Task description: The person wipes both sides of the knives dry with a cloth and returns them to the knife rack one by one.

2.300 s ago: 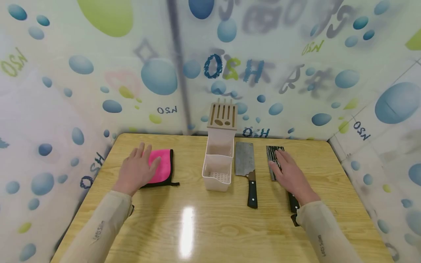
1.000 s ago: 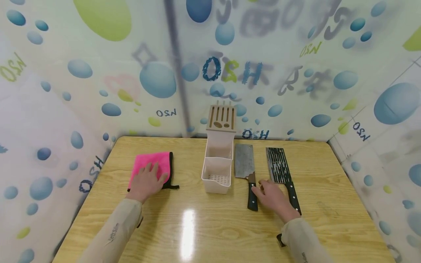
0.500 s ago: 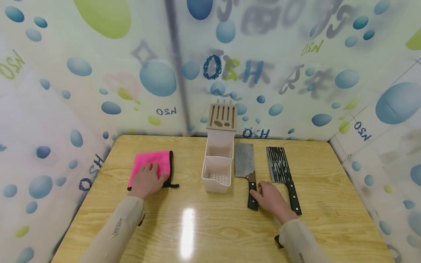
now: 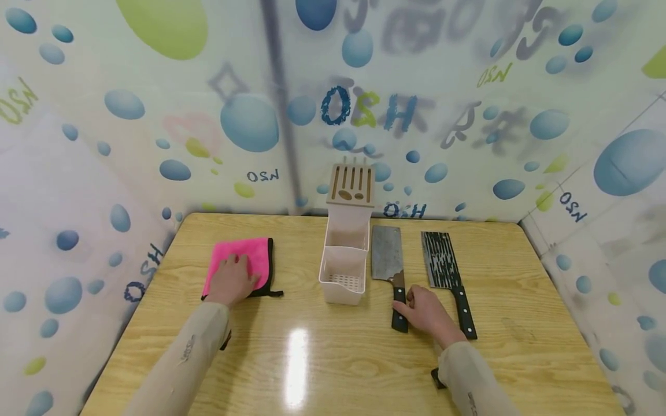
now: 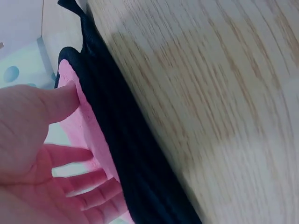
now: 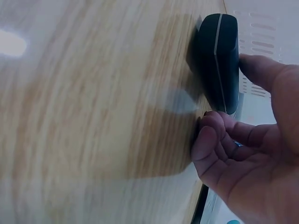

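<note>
Handle [image 4: 400, 323] of the grey cleaver [image 4: 387, 253] pinched, as we read it, between thumb and curled fingers, our right hand [image 4: 424, 309] reaches in from the side while our left hand [image 4: 230, 281] rests on a pink cloth [image 4: 258, 254]. Some two seconds ago our right hand was over the striped cleaver [image 4: 439, 260], fingers extended; it has since crossed to the grey cleaver, thumb over the top of its handle and fingertips tucked against the near side. Our left hand, then at the cloth's outer edge, has shifted onto its middle, where the fingers lie loosely bent and grasp nothing that we can see. To us this suggests that the grey cleaver is now the piece in work, taken hold of but not yet lifted: it looks flat on the worktop [image 4: 338, 364], its blade ahead of our right hand, just beside the white rack [image 4: 347, 248] that stands between our hands. The striped cleaver lies to the right of our right hand, with neither hand on it. Our count: two hands; two cleavers, one grey, one striped; one cloth, black-edged; one rack, with two open bins below a slotted brown top.
</note>
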`<move>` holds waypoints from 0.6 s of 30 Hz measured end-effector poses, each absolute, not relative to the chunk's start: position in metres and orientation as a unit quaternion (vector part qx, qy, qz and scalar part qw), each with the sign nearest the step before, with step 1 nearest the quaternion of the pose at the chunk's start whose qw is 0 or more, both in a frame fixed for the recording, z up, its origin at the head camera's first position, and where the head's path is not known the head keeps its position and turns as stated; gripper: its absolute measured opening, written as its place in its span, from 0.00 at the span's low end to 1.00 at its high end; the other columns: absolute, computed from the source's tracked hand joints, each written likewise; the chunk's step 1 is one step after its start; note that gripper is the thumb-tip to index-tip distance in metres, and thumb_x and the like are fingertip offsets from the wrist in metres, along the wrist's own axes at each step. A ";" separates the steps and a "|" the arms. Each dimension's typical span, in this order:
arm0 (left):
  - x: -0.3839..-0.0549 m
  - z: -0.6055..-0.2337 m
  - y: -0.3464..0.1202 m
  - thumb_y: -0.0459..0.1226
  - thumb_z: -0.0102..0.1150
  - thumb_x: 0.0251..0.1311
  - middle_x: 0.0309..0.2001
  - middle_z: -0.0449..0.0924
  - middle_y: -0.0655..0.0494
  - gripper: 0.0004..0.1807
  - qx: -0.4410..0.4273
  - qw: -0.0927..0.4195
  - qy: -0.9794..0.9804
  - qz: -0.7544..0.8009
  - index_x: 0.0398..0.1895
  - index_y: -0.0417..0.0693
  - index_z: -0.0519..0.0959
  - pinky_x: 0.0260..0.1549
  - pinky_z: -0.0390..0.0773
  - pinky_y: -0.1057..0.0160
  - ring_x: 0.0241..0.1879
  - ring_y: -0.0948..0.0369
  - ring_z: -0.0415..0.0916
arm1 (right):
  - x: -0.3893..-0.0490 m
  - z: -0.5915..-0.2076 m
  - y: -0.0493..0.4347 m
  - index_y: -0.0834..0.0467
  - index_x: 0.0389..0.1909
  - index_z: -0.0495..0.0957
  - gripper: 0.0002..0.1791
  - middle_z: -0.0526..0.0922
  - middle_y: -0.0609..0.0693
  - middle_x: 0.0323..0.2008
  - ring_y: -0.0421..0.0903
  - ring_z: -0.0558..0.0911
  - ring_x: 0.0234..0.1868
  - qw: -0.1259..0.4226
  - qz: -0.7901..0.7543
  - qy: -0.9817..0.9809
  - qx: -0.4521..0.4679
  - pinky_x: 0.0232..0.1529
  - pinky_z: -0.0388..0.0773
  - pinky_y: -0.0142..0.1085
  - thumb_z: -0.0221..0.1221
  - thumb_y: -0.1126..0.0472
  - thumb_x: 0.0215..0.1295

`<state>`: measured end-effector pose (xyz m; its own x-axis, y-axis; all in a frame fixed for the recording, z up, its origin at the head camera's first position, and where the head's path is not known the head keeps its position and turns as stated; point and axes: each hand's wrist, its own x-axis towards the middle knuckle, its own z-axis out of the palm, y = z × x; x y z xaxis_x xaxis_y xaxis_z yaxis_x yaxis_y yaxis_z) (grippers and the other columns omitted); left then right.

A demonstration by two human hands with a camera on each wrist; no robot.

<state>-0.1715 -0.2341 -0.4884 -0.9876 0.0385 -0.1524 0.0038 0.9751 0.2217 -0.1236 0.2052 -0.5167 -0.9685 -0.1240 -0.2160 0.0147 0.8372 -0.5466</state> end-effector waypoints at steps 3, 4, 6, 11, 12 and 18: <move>-0.172 -0.487 -0.234 0.46 0.65 0.68 0.55 0.70 0.24 0.33 0.006 0.064 0.991 0.113 0.57 0.22 0.70 0.49 0.81 0.36 0.53 0.33 0.72 | -0.127 -0.517 0.205 0.59 0.30 0.71 0.20 0.71 0.51 0.24 0.45 0.70 0.24 0.126 -0.278 0.952 -0.030 0.26 0.67 0.36 0.65 0.49 0.70; -0.172 -0.488 -0.234 0.46 0.67 0.66 0.54 0.70 0.23 0.33 0.006 0.059 0.992 0.113 0.55 0.21 0.70 0.49 0.81 0.36 0.52 0.33 0.72 | -0.128 -0.517 0.204 0.59 0.29 0.71 0.20 0.71 0.51 0.24 0.45 0.70 0.24 0.127 -0.277 0.952 -0.028 0.26 0.67 0.36 0.65 0.49 0.70; -0.172 -0.490 -0.235 0.46 0.69 0.64 0.52 0.71 0.24 0.34 0.009 0.045 0.993 0.106 0.53 0.21 0.71 0.48 0.81 0.36 0.51 0.33 0.73 | -0.129 -0.517 0.203 0.58 0.28 0.71 0.21 0.71 0.51 0.25 0.46 0.70 0.25 0.132 -0.277 0.951 -0.026 0.27 0.67 0.36 0.66 0.48 0.69; -0.173 -0.496 -0.235 0.49 0.71 0.63 0.51 0.74 0.25 0.36 0.008 0.022 0.996 0.085 0.54 0.22 0.72 0.43 0.83 0.35 0.50 0.33 0.74 | -0.132 -0.516 0.201 0.58 0.25 0.69 0.23 0.70 0.51 0.24 0.46 0.70 0.25 0.137 -0.274 0.952 -0.016 0.26 0.66 0.36 0.66 0.47 0.68; -0.173 -0.497 -0.234 0.49 0.71 0.63 0.51 0.74 0.25 0.36 0.008 0.017 0.996 0.084 0.54 0.23 0.72 0.43 0.83 0.35 0.50 0.33 0.74 | -0.132 -0.515 0.200 0.58 0.24 0.69 0.24 0.70 0.51 0.24 0.46 0.69 0.24 0.134 -0.271 0.953 -0.015 0.26 0.65 0.36 0.67 0.47 0.68; -0.170 -0.498 -0.233 0.49 0.71 0.62 0.50 0.75 0.27 0.33 0.009 0.012 0.997 0.080 0.51 0.24 0.74 0.45 0.82 0.34 0.50 0.34 0.74 | -0.131 -0.514 0.196 0.59 0.22 0.69 0.23 0.71 0.51 0.22 0.46 0.70 0.23 0.133 -0.270 0.954 -0.009 0.24 0.67 0.35 0.67 0.49 0.66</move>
